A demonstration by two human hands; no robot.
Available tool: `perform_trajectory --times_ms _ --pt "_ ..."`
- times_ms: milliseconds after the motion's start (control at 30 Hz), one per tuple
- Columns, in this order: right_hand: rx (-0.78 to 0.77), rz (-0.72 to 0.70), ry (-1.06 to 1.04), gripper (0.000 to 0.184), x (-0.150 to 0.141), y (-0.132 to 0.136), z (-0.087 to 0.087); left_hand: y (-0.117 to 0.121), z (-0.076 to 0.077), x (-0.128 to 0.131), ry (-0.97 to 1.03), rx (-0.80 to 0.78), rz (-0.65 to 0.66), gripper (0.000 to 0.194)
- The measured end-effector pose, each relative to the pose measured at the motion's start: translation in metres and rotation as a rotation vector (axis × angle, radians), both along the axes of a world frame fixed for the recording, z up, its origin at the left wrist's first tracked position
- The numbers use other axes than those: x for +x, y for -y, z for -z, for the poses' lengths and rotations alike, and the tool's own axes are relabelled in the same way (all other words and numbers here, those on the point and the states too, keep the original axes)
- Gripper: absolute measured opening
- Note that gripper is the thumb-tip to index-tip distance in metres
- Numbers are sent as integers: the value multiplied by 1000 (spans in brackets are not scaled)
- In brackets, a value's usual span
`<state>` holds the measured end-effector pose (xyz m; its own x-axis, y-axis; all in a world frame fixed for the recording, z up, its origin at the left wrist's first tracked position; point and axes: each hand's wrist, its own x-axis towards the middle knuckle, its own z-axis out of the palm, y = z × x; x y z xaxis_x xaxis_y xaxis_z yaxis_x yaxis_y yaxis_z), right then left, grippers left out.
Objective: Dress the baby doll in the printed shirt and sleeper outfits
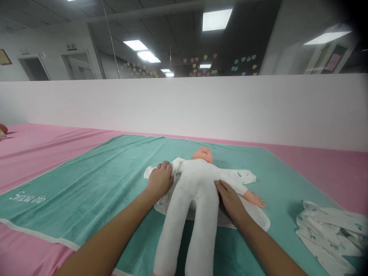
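Teal towel [86, 191] under baby doll [195, 184], legs cut off

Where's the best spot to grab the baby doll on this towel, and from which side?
Grip the baby doll around its white torso, coming from both sides, where your left hand and right hand already lie. It lies face up, and the torso looks widest; the narrow legs and small bare arm offer less to hold.

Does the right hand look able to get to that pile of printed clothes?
Probably yes, with a stretch. The right hand rests on the white cloth beside the doll, on the pile's side. Only teal towel lies before the printed clothes.
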<state>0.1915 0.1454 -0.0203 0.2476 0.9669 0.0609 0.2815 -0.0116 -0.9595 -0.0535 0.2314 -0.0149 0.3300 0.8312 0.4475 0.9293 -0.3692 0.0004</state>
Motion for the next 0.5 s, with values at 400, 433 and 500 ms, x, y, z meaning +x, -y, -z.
perform_trajectory --times_ms 400,433,500 --pt "-50 68 7 48 -1 1 -3 -4 3 -3 103 20 55 18" --pt "-53 64 -5 48 0 1 -3 -5 1 -5 170 9 67 18" --pt "-50 43 -29 47 0 2 -3 -7 -3 -9 306 -10 79 18"
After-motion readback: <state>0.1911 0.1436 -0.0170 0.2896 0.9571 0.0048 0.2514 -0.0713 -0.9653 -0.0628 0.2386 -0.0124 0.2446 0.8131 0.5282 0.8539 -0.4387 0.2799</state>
